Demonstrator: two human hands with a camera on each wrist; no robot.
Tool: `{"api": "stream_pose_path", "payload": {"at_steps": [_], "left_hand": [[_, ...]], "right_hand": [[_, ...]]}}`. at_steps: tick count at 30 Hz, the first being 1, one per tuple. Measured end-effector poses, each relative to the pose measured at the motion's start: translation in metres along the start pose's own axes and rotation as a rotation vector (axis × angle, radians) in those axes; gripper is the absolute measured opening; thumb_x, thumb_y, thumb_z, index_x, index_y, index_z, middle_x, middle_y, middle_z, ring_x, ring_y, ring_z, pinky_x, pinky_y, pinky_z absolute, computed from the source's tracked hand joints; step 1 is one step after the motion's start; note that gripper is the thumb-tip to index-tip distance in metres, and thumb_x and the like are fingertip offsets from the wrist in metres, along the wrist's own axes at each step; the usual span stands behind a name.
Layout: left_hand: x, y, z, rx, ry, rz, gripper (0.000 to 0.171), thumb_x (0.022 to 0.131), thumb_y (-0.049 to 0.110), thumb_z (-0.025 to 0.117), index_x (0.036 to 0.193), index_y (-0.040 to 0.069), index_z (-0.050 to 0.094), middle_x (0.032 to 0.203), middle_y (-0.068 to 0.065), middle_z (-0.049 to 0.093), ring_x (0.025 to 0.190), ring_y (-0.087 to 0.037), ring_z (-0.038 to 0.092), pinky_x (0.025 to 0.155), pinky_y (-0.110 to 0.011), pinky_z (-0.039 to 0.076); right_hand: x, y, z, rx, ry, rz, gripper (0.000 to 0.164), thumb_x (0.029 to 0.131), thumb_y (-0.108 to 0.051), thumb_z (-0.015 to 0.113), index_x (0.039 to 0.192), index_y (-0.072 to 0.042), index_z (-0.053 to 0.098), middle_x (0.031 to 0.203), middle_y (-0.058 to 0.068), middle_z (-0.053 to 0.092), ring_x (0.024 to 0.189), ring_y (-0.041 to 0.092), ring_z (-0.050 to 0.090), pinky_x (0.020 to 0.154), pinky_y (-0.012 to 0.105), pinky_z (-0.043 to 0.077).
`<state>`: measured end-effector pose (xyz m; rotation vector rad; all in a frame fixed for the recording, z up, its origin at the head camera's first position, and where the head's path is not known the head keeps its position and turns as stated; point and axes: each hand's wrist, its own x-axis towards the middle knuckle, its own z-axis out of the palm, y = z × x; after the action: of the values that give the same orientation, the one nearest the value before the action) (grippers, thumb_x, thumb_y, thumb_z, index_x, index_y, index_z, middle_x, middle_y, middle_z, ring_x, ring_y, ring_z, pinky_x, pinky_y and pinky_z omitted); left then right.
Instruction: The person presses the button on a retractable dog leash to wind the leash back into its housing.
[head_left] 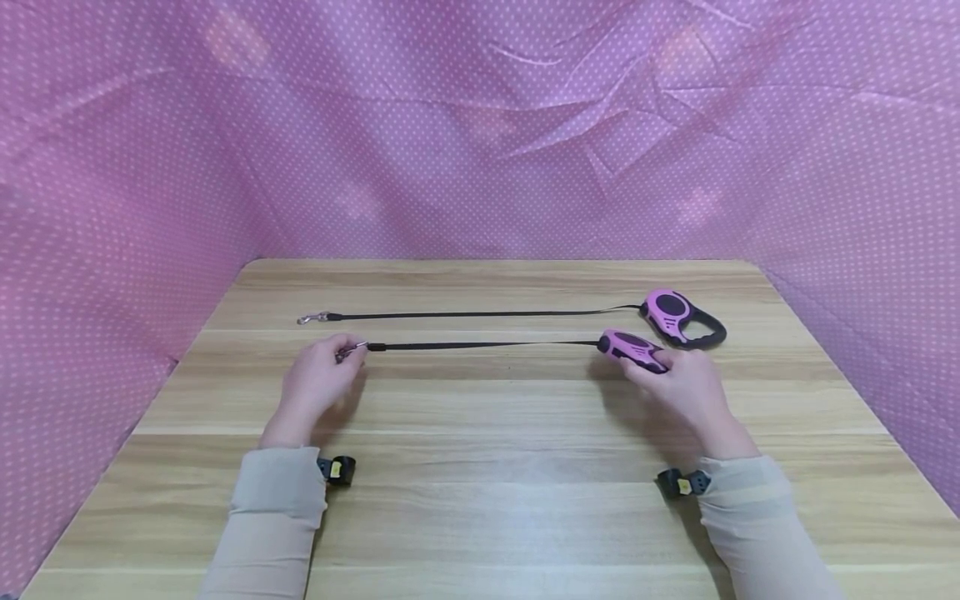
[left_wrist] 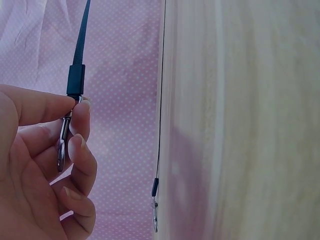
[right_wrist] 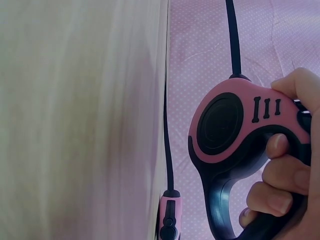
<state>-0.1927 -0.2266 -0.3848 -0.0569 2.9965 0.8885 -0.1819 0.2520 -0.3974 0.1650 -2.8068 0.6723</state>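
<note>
The step in hand looks to be holding one retractable leash [head_left: 480,344] drawn out in a nearly straight line between the two hands, raised above the bench [head_left: 480,442]. At one end the left hand [head_left: 315,379] pinches the metal clip [left_wrist: 62,147] between thumb and index finger, just below the black sleeve [left_wrist: 75,79], while its other fingers curl loosely. At the other end the right hand [head_left: 690,383] grips the pink casing [right_wrist: 220,122], fingers wrapped through its black handle [right_wrist: 216,200]. Just beyond, a second leash [head_left: 465,314] lies on the bench, roughly parallel, its clip [head_left: 312,317] on the left and its casing [head_left: 670,307] on the right. As a judgement, the next move calls for both hands to travel together, the pinch firm enough that the strap neither slackens nor winds back, and clear of the second leash.
</note>
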Motion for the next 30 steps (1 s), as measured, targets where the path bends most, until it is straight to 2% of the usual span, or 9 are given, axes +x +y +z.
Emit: {"api": "stream_pose_path", "payload": {"at_steps": [11,25,30], "left_hand": [[-0.0007,0.0015,0.0012,0.003,0.018,0.030,0.043,0.103,0.042,0.046,0.130,0.012,0.062,0.120,-0.015,0.069,0.111,-0.038,0.062,0.088,-0.054,0.049],[-0.0014,0.0022,0.0015,0.002,0.015,0.025,0.043,0.103,0.042,0.046,0.130,0.013,0.062,0.117,-0.013,0.071,0.111,-0.038,0.062,0.088,-0.054,0.048],[-0.0018,0.0027,0.0013,0.004,0.013,0.030,0.042,0.102,0.041,0.047,0.130,0.013,0.061,0.118,-0.014,0.071,0.104,-0.035,0.064,0.085,-0.052,0.049]], "right_hand": [[-0.0001,-0.0019,0.0020,0.010,0.034,-0.029,0.045,0.086,-0.043,0.070,0.060,-0.008,0.058,0.058,0.005,0.060,0.055,0.020,0.049,0.054,0.030,0.040],[0.0003,-0.0022,0.0007,-0.001,0.012,-0.029,0.045,0.086,-0.045,0.069,0.062,-0.008,0.059,0.059,0.005,0.059,0.057,0.020,0.048,0.055,0.030,0.038],[0.0001,-0.0030,0.0021,-0.006,0.014,-0.037,0.044,0.086,-0.044,0.070,0.064,-0.007,0.061,0.059,0.005,0.059,0.056,0.020,0.048,0.055,0.030,0.038]]}}
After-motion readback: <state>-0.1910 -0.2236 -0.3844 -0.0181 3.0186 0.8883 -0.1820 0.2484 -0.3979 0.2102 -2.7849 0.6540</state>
